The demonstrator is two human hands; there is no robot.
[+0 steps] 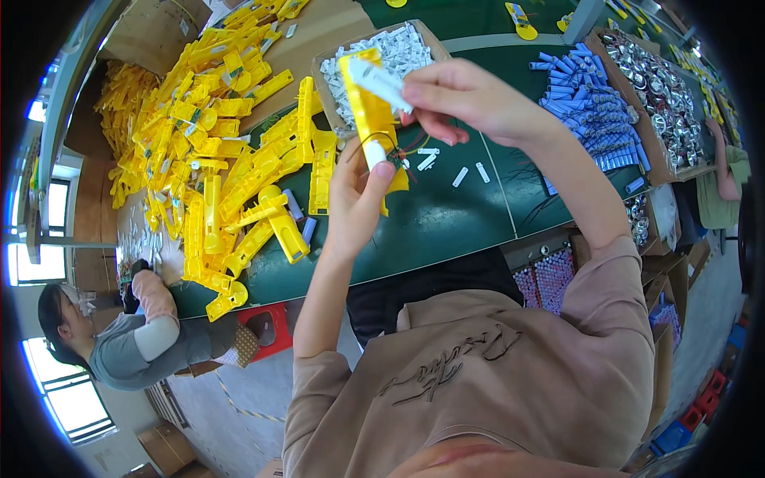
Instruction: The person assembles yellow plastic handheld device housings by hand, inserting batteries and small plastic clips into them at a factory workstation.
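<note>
My left hand (356, 203) is closed round the lower part of a yellow plastic housing (368, 107), which stands tilted above the green table. Thin wires and a small white oblong piece (374, 154) show at the left thumb. Between its thumb and fingers, my right hand (458, 99) pinches a flat white plastic strip (381, 84), which lies across the upper part of the housing. Whether the strip is seated or only touching cannot be seen. Behind the housing is an open carton (325, 94) full of small white pieces.
A large heap of yellow housings (211, 151) fills the left side. Blue cylinders (590, 107) with wires are stacked at the right, beside a box of shiny round parts (657, 99). Several white pieces (460, 176) lie on the table (446, 231). A co-worker (131, 342) sits at the left.
</note>
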